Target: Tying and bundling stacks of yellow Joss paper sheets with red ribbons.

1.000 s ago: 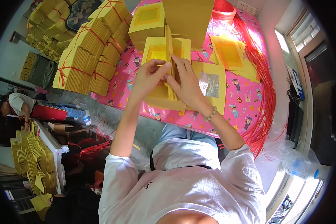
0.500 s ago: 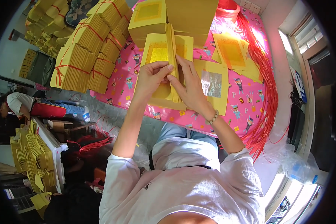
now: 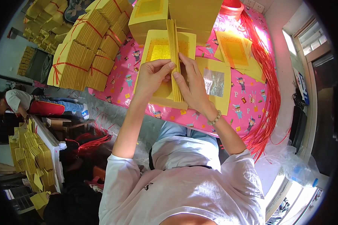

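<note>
A thin stack of yellow paper sheets (image 3: 173,41) stands on its long edge between my hands, over a wider pile of yellow paper with a gold-patterned top sheet (image 3: 157,52). My left hand (image 3: 154,75) pinches the stack's left side with thumb and index finger. Against the right side lies my right hand (image 3: 191,80), its thumb and fingers pressed along the sheets. Beside that hand rests yellow paper with a silver foil square (image 3: 215,83). Part of the pile below is hidden by my hands.
Bundles of yellow paper tied with red strips (image 3: 73,63) stand at the left of the pink patterned tablecloth (image 3: 248,101). Long red strips (image 3: 272,93) hang down the right edge. Loose orange-printed sheets (image 3: 233,50) lie far right. Another person (image 3: 30,103) bends over a side table at left.
My right thumb has shifted slightly up and right along the stack. The stack's top edge has risen a little, and my left hand stays at nearly the same place.
</note>
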{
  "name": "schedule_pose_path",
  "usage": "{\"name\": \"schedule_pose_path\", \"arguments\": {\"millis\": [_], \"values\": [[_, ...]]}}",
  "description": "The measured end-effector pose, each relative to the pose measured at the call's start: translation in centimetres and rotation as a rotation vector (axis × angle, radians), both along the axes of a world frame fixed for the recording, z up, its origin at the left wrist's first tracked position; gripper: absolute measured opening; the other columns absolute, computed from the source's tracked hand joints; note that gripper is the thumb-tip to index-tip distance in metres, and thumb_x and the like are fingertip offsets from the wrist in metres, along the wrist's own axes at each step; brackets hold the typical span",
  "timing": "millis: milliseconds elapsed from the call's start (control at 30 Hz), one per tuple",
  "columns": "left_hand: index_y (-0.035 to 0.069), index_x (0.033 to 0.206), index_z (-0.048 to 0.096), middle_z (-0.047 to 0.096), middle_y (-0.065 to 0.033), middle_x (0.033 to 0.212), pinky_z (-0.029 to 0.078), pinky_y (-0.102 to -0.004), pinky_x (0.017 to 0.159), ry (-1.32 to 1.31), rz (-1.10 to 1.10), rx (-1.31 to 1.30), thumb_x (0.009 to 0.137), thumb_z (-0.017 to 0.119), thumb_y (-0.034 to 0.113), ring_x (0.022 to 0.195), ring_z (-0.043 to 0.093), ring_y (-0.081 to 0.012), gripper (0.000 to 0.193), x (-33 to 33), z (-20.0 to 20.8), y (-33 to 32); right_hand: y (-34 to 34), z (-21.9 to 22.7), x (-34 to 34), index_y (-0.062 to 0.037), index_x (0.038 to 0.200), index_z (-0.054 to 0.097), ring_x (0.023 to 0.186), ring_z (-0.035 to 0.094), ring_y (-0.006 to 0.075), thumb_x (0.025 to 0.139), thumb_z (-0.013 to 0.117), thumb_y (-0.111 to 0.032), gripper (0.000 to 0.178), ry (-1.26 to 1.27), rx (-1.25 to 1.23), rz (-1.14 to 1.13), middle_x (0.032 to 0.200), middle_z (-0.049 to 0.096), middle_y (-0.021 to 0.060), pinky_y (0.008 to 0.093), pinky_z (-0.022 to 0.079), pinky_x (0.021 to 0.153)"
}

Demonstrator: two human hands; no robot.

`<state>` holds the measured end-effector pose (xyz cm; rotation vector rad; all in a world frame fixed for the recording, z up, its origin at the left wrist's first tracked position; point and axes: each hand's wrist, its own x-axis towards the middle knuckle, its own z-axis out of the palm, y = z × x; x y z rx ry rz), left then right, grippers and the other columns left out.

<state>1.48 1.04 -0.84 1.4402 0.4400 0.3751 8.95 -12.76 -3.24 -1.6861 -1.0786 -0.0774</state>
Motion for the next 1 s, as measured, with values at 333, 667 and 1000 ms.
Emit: {"name": "schedule_pose_path", "arguments": {"millis": [333,667,1000], "values": [[0.0,0.101,0.069,0.066,0.0,0.075,0.045,-0.0175,0.056,0.003,0.006,0.021,0.087,0.068,0.017,0.06,0.054,-0.0034,0.022,-0.04,0.17,-0.15,0.05,0.17,-0.06,0.0009,0.134,0.038,0.11,0.05,0.037,0.092,0.054,-0.025,0.051,0.022,0.019,0.006,0.12,0.048,0.0212,0.042,0.042,0.093],[0.001,0.101,0.069,0.065,0.0007,0.074,0.046,-0.0178,0.056,-0.015,-0.003,0.031,0.088,0.067,0.017,0.06,0.055,-0.0034,0.021,-0.03,-0.02,-0.09,0.08,0.0,-0.05,0.0011,0.134,0.038,0.11,0.05,0.037,0.092,0.054,-0.025,0.052,0.022,0.016,0.003,0.12,0.048,0.0216,0.042,0.042,0.093],[0.001,0.101,0.069,0.066,0.0005,0.075,0.047,-0.0183,0.056,-0.005,0.016,0.042,0.088,0.066,0.018,0.061,0.055,-0.0036,0.021,-0.06,0.07,-0.25,0.1,0.04,-0.1,0.001,0.134,0.038,0.107,0.051,0.0363,0.093,0.054,-0.025,0.052,0.013,0.014,-0.005,0.118,0.049,0.0208,0.0416,0.043,0.091]]}}
